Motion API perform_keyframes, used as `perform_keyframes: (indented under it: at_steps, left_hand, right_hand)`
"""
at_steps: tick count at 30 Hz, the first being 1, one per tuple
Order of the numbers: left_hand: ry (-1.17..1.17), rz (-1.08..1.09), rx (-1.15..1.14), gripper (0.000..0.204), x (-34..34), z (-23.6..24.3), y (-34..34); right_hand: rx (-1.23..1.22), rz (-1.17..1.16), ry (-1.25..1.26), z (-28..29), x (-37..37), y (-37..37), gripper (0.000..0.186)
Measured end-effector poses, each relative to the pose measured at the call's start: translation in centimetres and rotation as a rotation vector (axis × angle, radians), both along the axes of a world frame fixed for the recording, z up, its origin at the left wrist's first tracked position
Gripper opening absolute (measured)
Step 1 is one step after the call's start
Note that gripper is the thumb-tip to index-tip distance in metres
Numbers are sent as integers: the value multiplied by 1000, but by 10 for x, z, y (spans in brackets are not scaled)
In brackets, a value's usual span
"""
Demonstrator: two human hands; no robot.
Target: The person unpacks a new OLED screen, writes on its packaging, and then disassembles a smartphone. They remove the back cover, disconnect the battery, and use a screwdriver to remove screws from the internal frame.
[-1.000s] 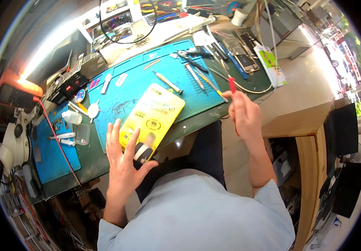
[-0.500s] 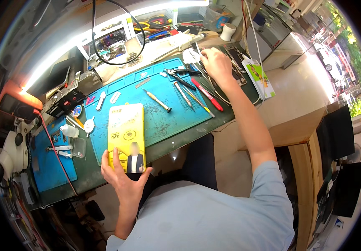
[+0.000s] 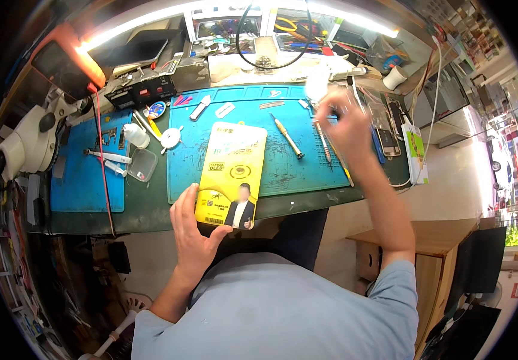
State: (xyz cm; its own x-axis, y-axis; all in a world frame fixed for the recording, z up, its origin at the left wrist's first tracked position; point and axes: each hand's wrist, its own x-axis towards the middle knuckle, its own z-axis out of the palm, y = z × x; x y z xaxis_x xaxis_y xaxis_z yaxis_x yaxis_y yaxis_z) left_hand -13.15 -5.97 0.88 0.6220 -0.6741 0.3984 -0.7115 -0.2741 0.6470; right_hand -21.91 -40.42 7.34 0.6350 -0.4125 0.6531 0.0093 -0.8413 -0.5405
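My left hand [image 3: 194,231] grips the near end of a flat yellow box [image 3: 232,175] that lies on the blue work mat [image 3: 283,162], at the bench's front edge. My right hand [image 3: 347,123] is raised over the mat's far right part, blurred by motion, fingers curled near a white object [image 3: 317,87]; whether it holds something I cannot tell. Screwdrivers [image 3: 287,137] and thin tools [image 3: 323,144] lie on the mat just left of that hand.
A second blue mat [image 3: 85,180] at left carries tweezers, a small bottle [image 3: 135,135] and a clear tray [image 3: 141,165]. A microscope [image 3: 25,141] stands at the far left. Phones [image 3: 388,141] and a green-white packet [image 3: 416,153] lie at right. A cable loop [image 3: 271,36] hangs at the back.
The view has swung so the bench sits squarer. My right hand has come back from the far right corner toward the mat. My left hand keeps hold of the yellow box.
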Motion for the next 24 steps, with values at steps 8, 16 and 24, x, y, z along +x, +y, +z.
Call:
perform_keyframes:
  at_steps: [8,16,24]
  left_hand:
    - [-115,-27,16,99,-2,-5,-5]
    - [-96,-18,25,102,-2,-4,-5]
    - [-59,-26,5,104,-3,-4,-5]
  right_hand:
    - [-364,623,492,-31,-2,117,62]
    - [-272,669,684,-20,6,123,85]
    - [-530,264,631,-30,4,84,87]
